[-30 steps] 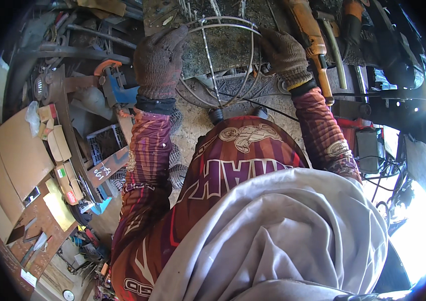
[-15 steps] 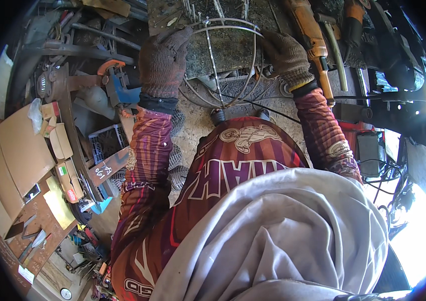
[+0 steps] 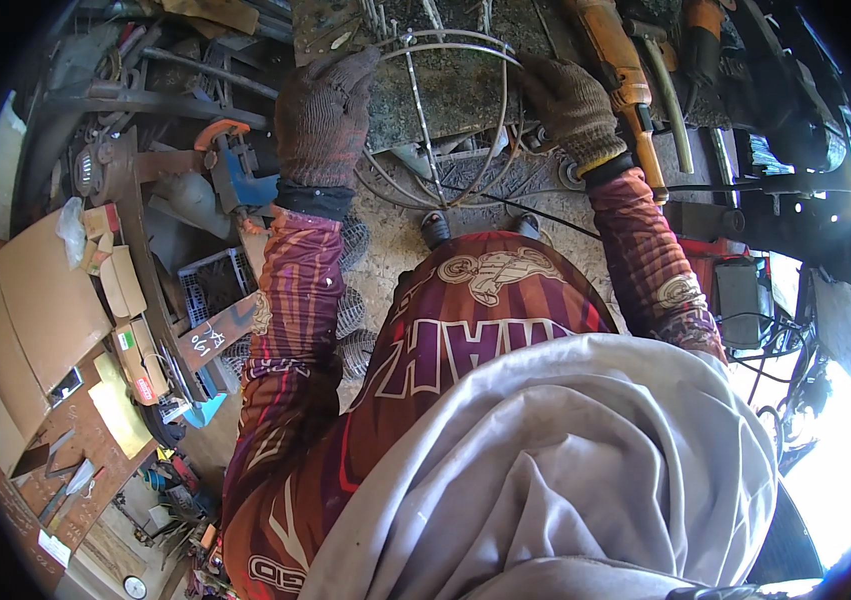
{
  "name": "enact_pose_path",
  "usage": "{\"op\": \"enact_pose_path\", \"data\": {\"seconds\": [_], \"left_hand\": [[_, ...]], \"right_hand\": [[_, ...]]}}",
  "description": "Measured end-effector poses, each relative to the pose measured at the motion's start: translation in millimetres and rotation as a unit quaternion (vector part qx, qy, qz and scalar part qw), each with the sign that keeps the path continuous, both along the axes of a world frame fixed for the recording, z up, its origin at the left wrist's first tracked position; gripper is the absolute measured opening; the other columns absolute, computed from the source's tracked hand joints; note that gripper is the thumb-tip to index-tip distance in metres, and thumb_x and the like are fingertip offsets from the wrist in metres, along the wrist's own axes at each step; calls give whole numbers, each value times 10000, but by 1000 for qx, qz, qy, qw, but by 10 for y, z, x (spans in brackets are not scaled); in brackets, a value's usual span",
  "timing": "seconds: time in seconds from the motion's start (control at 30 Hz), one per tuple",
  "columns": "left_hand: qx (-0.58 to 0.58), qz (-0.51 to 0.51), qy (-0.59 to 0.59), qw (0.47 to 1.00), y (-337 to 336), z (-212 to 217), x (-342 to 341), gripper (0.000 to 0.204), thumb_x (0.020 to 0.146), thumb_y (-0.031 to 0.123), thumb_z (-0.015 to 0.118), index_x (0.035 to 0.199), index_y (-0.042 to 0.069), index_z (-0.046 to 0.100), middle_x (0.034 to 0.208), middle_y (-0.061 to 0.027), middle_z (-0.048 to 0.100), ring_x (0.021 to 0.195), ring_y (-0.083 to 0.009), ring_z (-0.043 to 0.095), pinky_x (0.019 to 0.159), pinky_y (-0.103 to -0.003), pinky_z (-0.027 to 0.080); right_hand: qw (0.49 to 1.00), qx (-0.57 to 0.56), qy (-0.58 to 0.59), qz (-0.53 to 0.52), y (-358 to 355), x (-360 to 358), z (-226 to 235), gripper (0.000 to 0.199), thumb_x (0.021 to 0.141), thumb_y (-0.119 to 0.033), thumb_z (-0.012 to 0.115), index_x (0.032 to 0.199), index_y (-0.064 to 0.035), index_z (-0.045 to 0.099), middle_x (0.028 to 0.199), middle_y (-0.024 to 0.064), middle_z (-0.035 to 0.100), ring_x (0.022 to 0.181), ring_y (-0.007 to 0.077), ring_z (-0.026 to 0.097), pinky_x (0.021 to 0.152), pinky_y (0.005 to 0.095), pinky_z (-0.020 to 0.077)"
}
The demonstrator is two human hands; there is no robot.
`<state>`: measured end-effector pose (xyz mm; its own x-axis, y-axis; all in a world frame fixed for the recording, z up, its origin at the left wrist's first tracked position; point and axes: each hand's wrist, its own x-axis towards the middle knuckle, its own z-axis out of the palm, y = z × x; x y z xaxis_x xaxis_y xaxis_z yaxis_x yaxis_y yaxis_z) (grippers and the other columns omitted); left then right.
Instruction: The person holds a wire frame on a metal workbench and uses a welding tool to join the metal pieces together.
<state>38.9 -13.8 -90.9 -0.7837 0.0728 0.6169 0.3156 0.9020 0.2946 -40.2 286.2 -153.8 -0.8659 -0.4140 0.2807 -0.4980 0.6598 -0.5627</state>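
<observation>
A cage-like frame of bent metal rods [image 3: 418,110] hangs at the near edge of a dark, stained worktable [image 3: 465,88], its lower rods reaching down over the floor. My left hand [image 3: 323,125], in a brown knitted glove, is closed at the frame's upper left rim. At the upper right rim, my right hand [image 3: 577,112], gloved alike, has its fingers closed around the rod end. Both grips are partly hidden by the gloves. Between my hands, the curved top rods span side to side.
Right of my right hand lie a long orange power tool [image 3: 617,60], a hammer [image 3: 673,100] and an orange-and-black grinder [image 3: 702,45]. Several metal rods stand at the table's far side. To the left are a blue clamp-like tool [image 3: 250,180], scrap metal and cardboard boxes [image 3: 50,290]. A dark cable crosses the floor.
The rod frame has shifted slightly up and away from me, its lower end rising a little. Both hands moved slightly with it and stayed closed at its rim.
</observation>
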Motion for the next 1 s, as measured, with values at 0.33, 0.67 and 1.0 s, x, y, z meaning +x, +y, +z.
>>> {"op": "enact_pose_path", "data": {"seconds": [0.33, 0.67, 1.0], "left_hand": [[41, -26, 35, 998, -13, -91, -37, 230, 861, 77, 768, 1084, 129, 748, 1012, -112, 732, 936, -286, 714, 815, -363, 570], [23, -7, 18, 1000, -30, -94, -16, 233, 868, 72, 756, 1093, 130, 745, 1024, -121, 736, 950, -297, 717, 815, -375, 569], [77, -29, -2, 997, 36, 35, 73, 262, 917, 38, 686, 1177, 61, 711, 1097, -165, 717, 1009, -277, 709, 851, -357, 558]], "right_hand": [[1000, 5, 8, 0, -4, 31, 73, 405, 983, -398, 566, 1247, -114, 681, 1052, 184, 723, 1017, 376, 683, 871, 460, 541], [999, -13, -28, -15, -6, 29, 43, 416, 979, -414, 615, 1241, -97, 682, 1057, 169, 719, 997, 363, 685, 867, 445, 536], [1000, 8, -3, -21, -39, -16, -10, 454, 970, -450, 619, 1247, -97, 682, 1083, 172, 715, 1050, 369, 673, 907, 446, 529]]}}
